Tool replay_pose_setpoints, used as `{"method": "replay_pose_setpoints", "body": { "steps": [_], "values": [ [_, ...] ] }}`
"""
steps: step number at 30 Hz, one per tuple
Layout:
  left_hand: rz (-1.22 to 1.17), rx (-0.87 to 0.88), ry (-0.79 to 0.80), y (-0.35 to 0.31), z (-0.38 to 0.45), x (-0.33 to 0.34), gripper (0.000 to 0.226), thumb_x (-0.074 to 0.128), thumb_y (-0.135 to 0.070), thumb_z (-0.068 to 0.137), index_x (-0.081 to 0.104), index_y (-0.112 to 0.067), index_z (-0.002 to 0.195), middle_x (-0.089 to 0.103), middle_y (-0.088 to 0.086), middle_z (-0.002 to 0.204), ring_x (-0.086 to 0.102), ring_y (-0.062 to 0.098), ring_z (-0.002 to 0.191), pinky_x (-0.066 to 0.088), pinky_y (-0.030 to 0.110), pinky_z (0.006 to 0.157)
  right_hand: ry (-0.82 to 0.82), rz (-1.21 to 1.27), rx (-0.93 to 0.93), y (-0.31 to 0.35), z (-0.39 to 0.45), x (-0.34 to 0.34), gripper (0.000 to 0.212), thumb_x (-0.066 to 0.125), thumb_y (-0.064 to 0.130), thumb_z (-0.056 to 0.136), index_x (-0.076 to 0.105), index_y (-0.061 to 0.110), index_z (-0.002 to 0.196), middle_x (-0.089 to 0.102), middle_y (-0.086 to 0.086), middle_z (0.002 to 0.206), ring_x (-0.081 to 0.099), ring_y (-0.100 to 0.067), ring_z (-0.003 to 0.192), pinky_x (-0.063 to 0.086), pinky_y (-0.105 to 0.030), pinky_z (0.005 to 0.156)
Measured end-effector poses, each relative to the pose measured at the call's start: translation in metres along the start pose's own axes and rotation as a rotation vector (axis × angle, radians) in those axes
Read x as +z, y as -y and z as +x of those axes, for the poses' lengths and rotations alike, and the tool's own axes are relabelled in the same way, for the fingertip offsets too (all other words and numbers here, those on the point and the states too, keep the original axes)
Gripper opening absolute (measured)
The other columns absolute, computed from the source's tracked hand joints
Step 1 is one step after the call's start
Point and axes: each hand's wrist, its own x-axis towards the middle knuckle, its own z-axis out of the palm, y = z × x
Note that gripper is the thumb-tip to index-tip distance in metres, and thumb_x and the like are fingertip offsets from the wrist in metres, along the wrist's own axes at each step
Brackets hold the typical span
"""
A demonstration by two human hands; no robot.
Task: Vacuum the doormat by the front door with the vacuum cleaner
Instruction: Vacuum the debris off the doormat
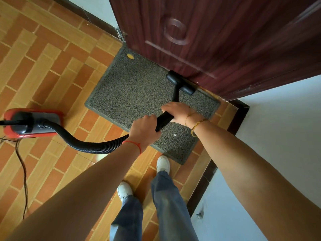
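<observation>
The doormat (139,94) lies flat on the tiled floor (43,75), its far long edge tucked against the foot of the dark red front door (217,35). Its long axis runs from about 11 o'clock by the door's hinge-side corner down to about 5 o'clock beside the white wall (281,122). A small yellow spot (130,56) sits near the mat's 11 o'clock corner and a white fleck (175,134) near its nearer edge.

The black floor nozzle (180,82) rests on the mat just against the door, its bar lying parallel to the door's bottom edge. The rigid tube (176,96) points from the hands toward 12 o'clock. The right hand (175,112) grips the tube's lower end, fingers wrapped over it; the left hand (144,129) holds the ribbed hose (97,146) just behind, fingers curled round it. The hose curves away toward 9 o'clock to the red and black vacuum cleaner (31,122), which stands on the tiles well apart from the mat, its left end cut off by the frame edge. A thin cord (23,171) trails from it toward 7 o'clock.

No brand or writing can be read anywhere. The hands hide the join of tube and hose. Two white shoes (163,164) stand at the mat's near corner, at 6 o'clock.
</observation>
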Motion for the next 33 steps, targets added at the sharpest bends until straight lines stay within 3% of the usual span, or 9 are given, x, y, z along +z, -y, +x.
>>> {"method": "replay_pose_setpoints", "body": {
  "steps": [11,18,25,33],
  "values": [
    [-0.007,-0.003,0.021,0.011,-0.033,0.014,0.026,0.055,-0.030,0.089,0.055,-0.011,0.106,0.038,-0.007,0.064,0.046,0.015,0.059,0.031,0.023,0.047,0.024,-0.020,-0.026,0.032,-0.010,0.018,0.031,0.066,0.014,0.084,0.051,0.010,0.111,0.057,-0.003,0.119,0.054,-0.020,0.116,0.049,-0.035,0.086],
    [0.041,-0.014,0.088,0.046,-0.102,0.042,0.028,0.054,-0.032,0.088,0.055,-0.012,0.108,0.040,-0.005,0.067,0.048,0.019,0.063,0.038,0.029,0.055,0.066,-0.008,-0.039,0.108,-0.028,0.054,0.029,0.059,0.013,0.089,0.049,0.009,0.115,0.055,-0.005,0.123,0.049,-0.021,0.121,0.045,-0.034,0.091],
    [0.088,-0.011,0.112,0.084,-0.181,0.072,0.029,0.053,-0.033,0.087,0.054,-0.013,0.109,0.047,-0.001,0.074,0.050,0.020,0.063,0.040,0.029,0.055,0.074,0.042,-0.034,0.191,-0.051,0.094,0.022,0.054,0.016,0.092,0.050,0.009,0.113,0.056,-0.007,0.119,0.051,-0.022,0.116,0.047,-0.039,0.087],
    [0.141,-0.026,0.160,0.122,-0.253,0.098,0.030,0.054,-0.034,0.087,0.054,-0.016,0.111,0.048,-0.004,0.073,0.053,0.018,0.064,0.040,0.026,0.052,0.060,0.092,-0.040,0.268,-0.066,0.135,0.017,0.053,0.017,0.092,0.050,0.008,0.106,0.058,-0.006,0.111,0.054,-0.022,0.110,0.045,-0.034,0.077]
  ]
}}
